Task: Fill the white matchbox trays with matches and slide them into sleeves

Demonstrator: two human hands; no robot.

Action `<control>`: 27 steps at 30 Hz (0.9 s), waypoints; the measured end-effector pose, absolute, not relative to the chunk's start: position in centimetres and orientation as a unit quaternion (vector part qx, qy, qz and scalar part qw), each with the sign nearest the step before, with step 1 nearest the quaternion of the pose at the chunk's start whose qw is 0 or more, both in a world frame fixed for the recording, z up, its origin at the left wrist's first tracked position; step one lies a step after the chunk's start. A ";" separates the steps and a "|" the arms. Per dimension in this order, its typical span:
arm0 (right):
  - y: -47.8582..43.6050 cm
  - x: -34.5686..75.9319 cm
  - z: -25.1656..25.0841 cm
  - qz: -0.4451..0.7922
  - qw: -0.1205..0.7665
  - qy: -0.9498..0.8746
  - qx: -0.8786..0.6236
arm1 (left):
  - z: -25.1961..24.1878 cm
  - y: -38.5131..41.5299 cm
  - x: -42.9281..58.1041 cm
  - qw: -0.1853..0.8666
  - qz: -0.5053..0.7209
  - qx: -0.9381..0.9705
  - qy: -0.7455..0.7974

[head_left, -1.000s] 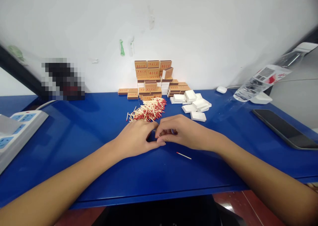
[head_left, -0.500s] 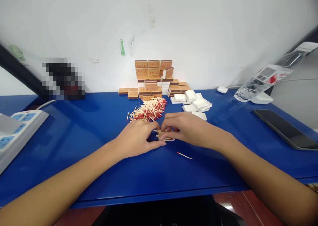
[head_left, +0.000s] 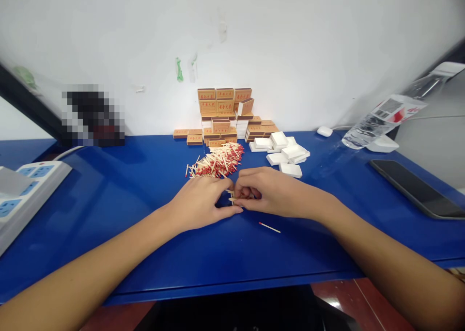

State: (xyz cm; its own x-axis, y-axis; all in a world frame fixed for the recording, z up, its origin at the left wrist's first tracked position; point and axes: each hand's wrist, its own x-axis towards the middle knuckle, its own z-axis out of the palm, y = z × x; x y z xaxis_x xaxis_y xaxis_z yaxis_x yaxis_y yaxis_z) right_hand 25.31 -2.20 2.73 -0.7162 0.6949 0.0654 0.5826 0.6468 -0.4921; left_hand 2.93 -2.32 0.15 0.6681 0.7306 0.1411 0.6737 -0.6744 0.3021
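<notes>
At the middle of the blue table, my left hand (head_left: 203,201) grips the left end of a small white matchbox tray between thumb and forefinger. Matches (head_left: 231,198) lie in that tray, their pale stick ends showing between my hands. The fingers of my right hand (head_left: 259,189) are curled closed over the tray, on the matches, and cover most of it. One loose red-headed match (head_left: 269,228) lies on the table in front of my right hand. Just beyond my hands is a heap of red-tipped matches (head_left: 221,160).
Orange-brown matchboxes (head_left: 225,106) stand stacked against the wall. Several white trays (head_left: 290,153) are piled to their right. Farther right are a plastic bottle (head_left: 385,115) and a dark phone (head_left: 417,188). A power strip (head_left: 43,185) sits at the left on the blue table (head_left: 174,268).
My right hand has shifted slightly left and down over the tray, hiding more of its near edge and matches. My left hand has stayed where it was.
</notes>
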 end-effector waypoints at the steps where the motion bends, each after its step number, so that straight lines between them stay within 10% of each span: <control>1: -2.2 25.4 2.8 0.224 0.121 -0.900 -0.355 | 0.1 -2.3 2.9 0.114 0.127 0.906 0.387; 27: -2.4 25.6 3.2 0.227 0.139 -0.922 -0.280 | 0.1 -2.2 2.9 0.124 0.127 0.907 0.381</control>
